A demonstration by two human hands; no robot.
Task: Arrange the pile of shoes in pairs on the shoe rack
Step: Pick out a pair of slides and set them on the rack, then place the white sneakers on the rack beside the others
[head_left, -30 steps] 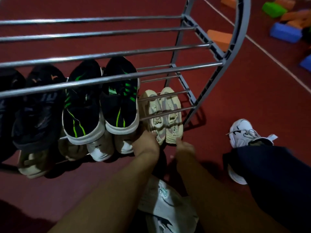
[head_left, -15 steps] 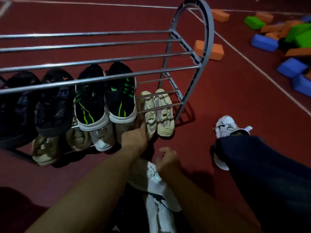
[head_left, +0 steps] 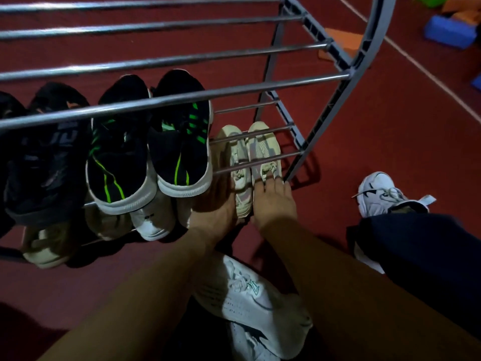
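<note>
A metal shoe rack point(head_left: 363, 52) fills the upper view. On its lowest shelf at the right stands a beige pair of shoes point(head_left: 240, 162), toes pointing away. My left hand point(head_left: 214, 204) lies along the outer side of the left beige shoe, its fingers in shadow under a black shoe. My right hand point(head_left: 273, 201) covers the heel of the right beige shoe point(head_left: 263, 147), fingers laid over the top. On the shelf above sit a black pair with green stripes point(head_left: 179, 142) and a dark pair point(head_left: 49, 157). White shoes point(head_left: 247, 303) lie on the floor under my forearms.
White shoes point(head_left: 152, 222) and beige shoes point(head_left: 49, 246) sit on the lowest shelf further left. My own white sneaker point(head_left: 377, 191) and dark trouser leg point(head_left: 421, 248) are at the right. Coloured foam blocks point(head_left: 447, 29) lie on the red floor at the back right.
My right hand has moved forward from above the white floor shoes onto the right beige shoe's heel. My left hand has slid further in beside the left beige shoe.
</note>
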